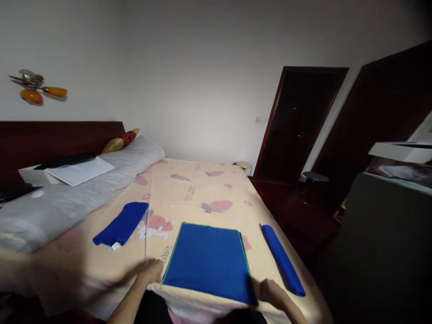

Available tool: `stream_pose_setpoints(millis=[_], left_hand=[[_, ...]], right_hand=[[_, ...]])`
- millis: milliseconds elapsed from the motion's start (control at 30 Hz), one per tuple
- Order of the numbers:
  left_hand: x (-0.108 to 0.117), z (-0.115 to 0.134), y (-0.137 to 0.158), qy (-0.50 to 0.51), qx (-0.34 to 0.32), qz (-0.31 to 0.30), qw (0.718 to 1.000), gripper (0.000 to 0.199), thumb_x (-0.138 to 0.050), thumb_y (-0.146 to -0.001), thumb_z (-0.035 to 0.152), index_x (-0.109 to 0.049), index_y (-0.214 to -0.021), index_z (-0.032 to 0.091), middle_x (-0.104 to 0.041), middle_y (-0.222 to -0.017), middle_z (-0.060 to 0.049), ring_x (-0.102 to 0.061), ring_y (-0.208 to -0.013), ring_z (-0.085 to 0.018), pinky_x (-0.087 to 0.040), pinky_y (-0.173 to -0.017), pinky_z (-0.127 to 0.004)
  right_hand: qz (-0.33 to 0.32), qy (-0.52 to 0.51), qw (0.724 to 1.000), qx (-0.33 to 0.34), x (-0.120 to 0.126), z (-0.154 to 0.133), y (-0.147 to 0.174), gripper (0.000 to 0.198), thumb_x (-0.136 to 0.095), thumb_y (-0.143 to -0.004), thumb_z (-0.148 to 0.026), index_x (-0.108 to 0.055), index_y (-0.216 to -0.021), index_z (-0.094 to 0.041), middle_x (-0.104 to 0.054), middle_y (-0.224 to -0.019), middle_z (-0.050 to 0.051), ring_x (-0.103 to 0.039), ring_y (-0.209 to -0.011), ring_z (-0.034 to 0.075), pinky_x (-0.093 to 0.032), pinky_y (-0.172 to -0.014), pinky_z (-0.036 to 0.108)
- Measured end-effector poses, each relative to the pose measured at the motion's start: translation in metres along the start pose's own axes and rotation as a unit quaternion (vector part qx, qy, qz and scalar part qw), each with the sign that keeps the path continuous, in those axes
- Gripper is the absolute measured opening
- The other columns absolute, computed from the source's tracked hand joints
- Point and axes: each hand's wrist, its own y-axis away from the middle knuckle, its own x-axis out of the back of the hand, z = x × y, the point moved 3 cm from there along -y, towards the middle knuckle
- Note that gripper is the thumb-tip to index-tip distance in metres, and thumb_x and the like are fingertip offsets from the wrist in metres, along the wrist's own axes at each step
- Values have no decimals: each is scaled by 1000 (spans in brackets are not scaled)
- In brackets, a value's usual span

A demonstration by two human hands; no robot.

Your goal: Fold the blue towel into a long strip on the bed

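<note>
A flat blue cloth point(209, 261) lies spread as a rectangle on the near part of the bed point(199, 189). My left hand point(150, 270) rests at the cloth's near left corner, fingers blurred. My right hand point(270, 291) sits at the near right corner with fingers curled on the cloth's edge. A folded blue cloth point(122, 223) lies to the left. Along the bed's right edge lies a rolled blue cloth point(282, 260).
The bedsheet is pale with strawberry prints. A long grey pillow point(77, 189) with a white paper point(79, 171) runs along the left by a dark headboard. Right of the bed is dark floor, a round stool point(314, 177), a grey furniture piece point(381, 234) and a dark doorway point(297, 121).
</note>
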Motion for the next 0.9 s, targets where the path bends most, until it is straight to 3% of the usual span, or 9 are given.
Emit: stream_pose_setpoints(millis=[100,167,200,300,433,500,600,900], left_hand=[[0,27,-24,-78,-33,7,996,19,-56,-76,31,-67,-67,18,-73,-83,-13,-66,-87,-29,-47,-83,-43],[-11,51,-39,-110,-65,25,991,35,-40,-87,30,-68,-102,15,-69,-115,-17,-61,-109,-29,-43,-96,-44],[-21,62,-43,-122,-80,33,989,43,-33,-90,27,-60,-120,15,-62,-130,-17,-55,-121,-27,-40,-102,-44],[-66,89,-43,-151,-111,34,982,55,-27,-89,17,-37,-143,16,-39,-154,-11,-34,-141,-21,-30,-114,-42],[-137,92,-27,-204,-165,10,965,62,-29,-85,11,-29,-147,19,-32,-157,-5,-28,-145,-18,-28,-117,-43],[-162,81,-19,-232,-187,4,955,62,-30,-87,14,-25,-148,20,-32,-157,-4,-28,-145,-19,-28,-117,-44],[-180,62,-11,-258,-187,-4,948,62,-31,-88,15,-18,-149,21,-31,-156,-4,-29,-145,-19,-28,-118,-43],[-188,51,-6,-280,-184,-13,942,67,-32,-88,17,-3,-148,23,-26,-158,-3,-29,-144,-21,-26,-118,-44]], right_hand=[[47,39,998,1,5,-19,-13,29,-46,-80,-27,-73,-84,-17,-75,-84,12,-70,-81,23,-50,-75,34],[71,53,996,16,-4,-45,-25,39,-36,-87,-27,-69,-103,-14,-73,-105,16,-68,-98,24,-48,-90,36],[79,56,995,26,-13,-62,-30,42,-34,-88,-27,-65,-113,-13,-69,-117,17,-64,-108,24,-45,-97,37],[87,57,993,50,-54,-116,-39,50,-29,-91,-27,-51,-132,-10,-49,-144,17,-44,-135,27,-37,-109,44],[71,46,993,85,-113,-168,-38,53,-24,-91,-21,-37,-142,-13,-36,-152,11,-30,-142,21,-33,-114,43],[66,42,992,98,-134,-176,-35,54,-29,-90,-18,-33,-144,-13,-32,-153,10,-28,-143,19,-30,-116,40],[71,52,990,109,-152,-173,-32,55,-33,-89,-19,-31,-144,-14,-30,-153,8,-26,-143,19,-28,-118,40],[115,85,980,138,-173,-158,-31,58,-36,-88,-20,-27,-145,-17,-28,-153,6,-28,-143,22,-32,-116,44]])
